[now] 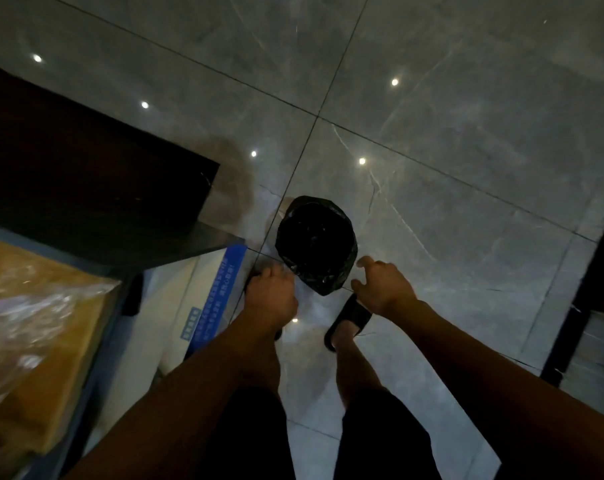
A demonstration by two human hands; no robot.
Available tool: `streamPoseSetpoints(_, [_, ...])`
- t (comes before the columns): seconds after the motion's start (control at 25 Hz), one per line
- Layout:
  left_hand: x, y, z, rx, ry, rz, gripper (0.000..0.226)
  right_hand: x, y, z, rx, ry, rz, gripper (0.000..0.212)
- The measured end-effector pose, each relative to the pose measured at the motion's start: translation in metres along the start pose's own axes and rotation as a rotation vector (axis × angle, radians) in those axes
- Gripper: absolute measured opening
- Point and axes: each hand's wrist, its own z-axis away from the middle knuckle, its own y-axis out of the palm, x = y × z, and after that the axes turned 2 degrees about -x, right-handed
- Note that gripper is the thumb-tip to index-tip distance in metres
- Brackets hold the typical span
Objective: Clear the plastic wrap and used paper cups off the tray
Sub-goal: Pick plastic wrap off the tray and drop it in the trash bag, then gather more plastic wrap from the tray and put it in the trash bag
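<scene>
Both hands, left and right, loosely curled and seemingly empty in the dim light, reach over the black plastic-lined bin on the grey tiled floor, best spread wide first; crinkled clear plastic wrap lies near left.

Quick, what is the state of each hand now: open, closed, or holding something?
Left hand: over the near edge of the black bin bag; grip cannot be told.
Right hand: open, fingers loosely curled, holding nothing.
</scene>
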Motion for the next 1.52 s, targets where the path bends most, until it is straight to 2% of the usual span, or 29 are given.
streamPoseSetpoints(0.2, [0.007, -0.027, 0.089, -0.036, -0.027, 0.062, 0.061, 0.034, -0.020, 0.079, 0.004, -0.025, 0.056, 0.044])
streamPoseSetpoints(0.36, [0.012, -0.034, 0.156, -0.017, -0.147, 0.222, 0.063, 0.060, -0.030, 0.131, -0.013, -0.113, 0.022, 0.043])
streamPoseSetpoints(0.56, [-0.004, 0.000, 0.227, -0.144, -0.356, 0.466, 0.041, 0.049, -0.036, 0.172, 0.008, -0.236, 0.114, 0.047])
streamPoseSetpoints(0.68, [-0.032, 0.031, 0.263, -0.112, -0.470, 0.666, 0.037, 0.025, -0.040, 0.185, 0.009, -0.252, 0.170, 0.046])
streamPoseSetpoints(0.8, [-0.040, 0.033, 0.273, -0.169, -0.566, 0.890, 0.033, 0.009, -0.041, 0.189, 0.107, -0.311, 0.319, 0.044])
streamPoseSetpoints(0.88, [-0.044, 0.027, 0.277, -0.206, -0.570, 0.918, 0.033, 0.009, -0.043, 0.188, 0.175, -0.354, 0.413, 0.045])
streamPoseSetpoints(1.08, [-0.051, 0.021, 0.289, -0.188, -0.645, 0.924, 0.038, 0.025, -0.055, 0.177, 0.261, -0.442, 0.600, 0.039])
streamPoseSetpoints(1.4, [-0.009, 0.006, 0.294, -0.193, -0.608, 1.142, 0.037, 0.077, -0.067, 0.160, 0.318, -0.535, 0.754, 0.044])
streamPoseSetpoints(1.52, [0.018, -0.007, 0.291, -0.224, -0.575, 1.144, 0.028, 0.102, -0.070, 0.154, 0.316, -0.550, 0.817, 0.043])
